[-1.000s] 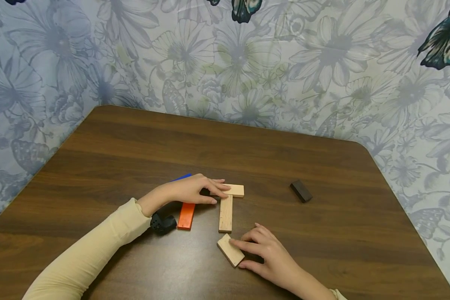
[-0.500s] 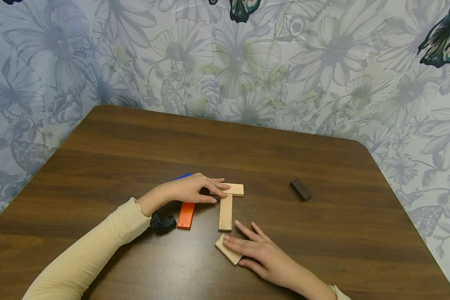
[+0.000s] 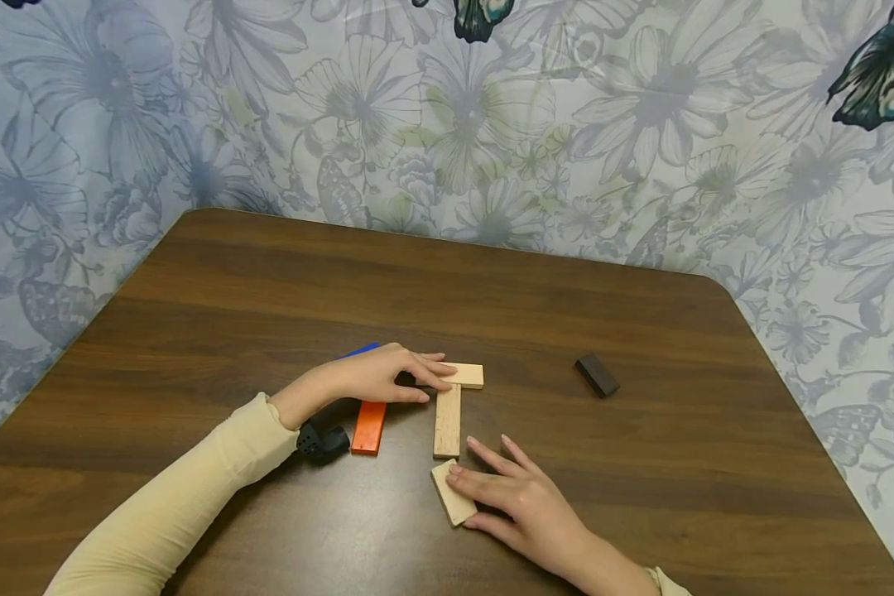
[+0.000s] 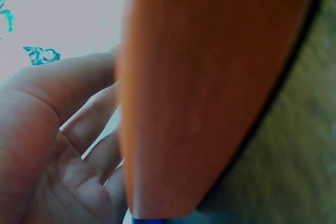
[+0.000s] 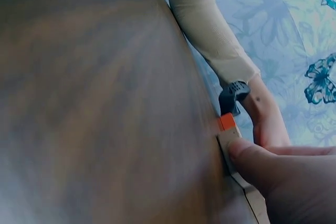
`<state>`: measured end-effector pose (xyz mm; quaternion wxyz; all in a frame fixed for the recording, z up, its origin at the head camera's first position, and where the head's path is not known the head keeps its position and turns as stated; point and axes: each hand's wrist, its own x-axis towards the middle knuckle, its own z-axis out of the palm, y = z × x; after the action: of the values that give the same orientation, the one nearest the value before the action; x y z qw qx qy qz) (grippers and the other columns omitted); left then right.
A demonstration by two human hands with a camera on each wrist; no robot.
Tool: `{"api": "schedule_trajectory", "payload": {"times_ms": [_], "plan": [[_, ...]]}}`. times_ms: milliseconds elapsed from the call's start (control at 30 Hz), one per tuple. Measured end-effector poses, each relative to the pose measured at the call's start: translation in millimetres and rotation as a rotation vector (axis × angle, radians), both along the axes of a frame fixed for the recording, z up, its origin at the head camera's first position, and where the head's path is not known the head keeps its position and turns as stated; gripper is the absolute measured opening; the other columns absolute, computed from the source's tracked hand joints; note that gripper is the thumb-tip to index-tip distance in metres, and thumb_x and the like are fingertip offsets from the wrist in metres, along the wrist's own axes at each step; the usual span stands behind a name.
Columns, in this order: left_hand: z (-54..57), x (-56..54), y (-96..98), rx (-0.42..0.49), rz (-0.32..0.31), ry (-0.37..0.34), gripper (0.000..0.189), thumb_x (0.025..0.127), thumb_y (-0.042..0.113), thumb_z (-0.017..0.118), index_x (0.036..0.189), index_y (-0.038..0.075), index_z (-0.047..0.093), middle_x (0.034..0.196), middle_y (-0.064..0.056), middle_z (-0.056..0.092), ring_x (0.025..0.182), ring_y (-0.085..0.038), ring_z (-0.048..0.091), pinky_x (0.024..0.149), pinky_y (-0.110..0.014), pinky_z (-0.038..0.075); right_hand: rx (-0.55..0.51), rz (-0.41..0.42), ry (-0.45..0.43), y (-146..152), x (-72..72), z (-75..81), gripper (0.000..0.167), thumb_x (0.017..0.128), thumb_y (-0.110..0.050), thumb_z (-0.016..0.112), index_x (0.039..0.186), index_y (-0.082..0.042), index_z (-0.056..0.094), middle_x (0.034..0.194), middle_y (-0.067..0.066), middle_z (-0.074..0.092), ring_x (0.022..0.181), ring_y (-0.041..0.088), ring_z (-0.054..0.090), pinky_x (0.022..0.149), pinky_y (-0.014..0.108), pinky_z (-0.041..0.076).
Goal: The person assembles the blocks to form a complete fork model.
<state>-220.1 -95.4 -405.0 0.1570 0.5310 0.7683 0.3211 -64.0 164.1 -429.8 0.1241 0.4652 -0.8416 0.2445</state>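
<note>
In the head view my right hand (image 3: 532, 509) pinches a pale wooden block (image 3: 450, 495) lying slanted on the table, index finger at its far corner and thumb at its near right corner. Just beyond it lies a second pale block (image 3: 448, 426), pointing away from me. A third pale block (image 3: 471, 376) lies crosswise at that one's far end, forming a T. My left hand (image 3: 383, 377) rests its outstretched fingertips on this crosswise block. Under the left wrist lies an orange block (image 3: 368, 430), which looms large in the left wrist view. A blue block (image 3: 362, 349) is mostly hidden behind the left hand.
A dark brown block (image 3: 597, 376) lies apart on the right of the brown wooden table (image 3: 343, 273). The table's far edge meets a flower-patterned wall (image 3: 477, 157). A black wrist camera (image 3: 323, 443) is strapped below my left wrist.
My right hand has turned the near block slightly, so it points more away from me, with its far end close to the upright of the T. The left hand stays still.
</note>
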Motion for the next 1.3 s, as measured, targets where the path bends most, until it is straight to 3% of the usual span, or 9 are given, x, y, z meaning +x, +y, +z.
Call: {"api": "schedule_trajectory", "payload": {"times_ms": [467,933,1100,1300], "plan": [[3.7,1.4,-0.5,0.015,-0.008,-0.008,0.034,0.091,0.011,0.063,0.125,0.008,0.062,0.138,-0.005,0.046,0.134,-0.029,0.028,0.103,-0.040,0.030,0.018,-0.161,0.038,-14,11.9,7.7,0.045,0.080,-0.037,0.073,0.119,-0.014,0.067,0.120,-0.005,0.061,0.122,0.021,0.047,0.103,0.052,0.025],[8.0,2.2,-2.7,0.015,-0.010,-0.005,0.035,0.090,0.010,0.063,0.125,0.006,0.062,0.138,-0.007,0.046,0.134,-0.029,0.028,0.103,-0.040,0.031,0.100,-0.259,0.151,-29,18.6,18.8,0.042,0.071,-0.034,0.080,0.106,-0.012,0.071,0.112,-0.002,0.065,0.103,0.021,0.055,0.099,0.052,0.031],[8.9,2.1,-3.3,0.017,-0.007,-0.001,0.035,0.090,0.009,0.064,0.125,0.006,0.062,0.137,-0.006,0.047,0.134,-0.029,0.029,0.103,-0.040,0.031,0.141,-0.282,0.174,-33,19.4,21.6,0.042,0.068,-0.034,0.082,0.103,-0.012,0.071,0.110,-0.002,0.065,0.101,0.022,0.055,0.098,0.051,0.033],[6.4,3.8,-4.9,0.011,-0.009,-0.015,0.035,0.091,0.010,0.063,0.126,0.006,0.061,0.138,-0.007,0.046,0.134,-0.029,0.028,0.102,-0.040,0.032,0.157,-0.268,0.135,-34,22.7,24.1,0.046,0.071,-0.037,0.079,0.109,-0.013,0.069,0.114,-0.001,0.063,0.107,0.023,0.052,0.099,0.052,0.031]]}}
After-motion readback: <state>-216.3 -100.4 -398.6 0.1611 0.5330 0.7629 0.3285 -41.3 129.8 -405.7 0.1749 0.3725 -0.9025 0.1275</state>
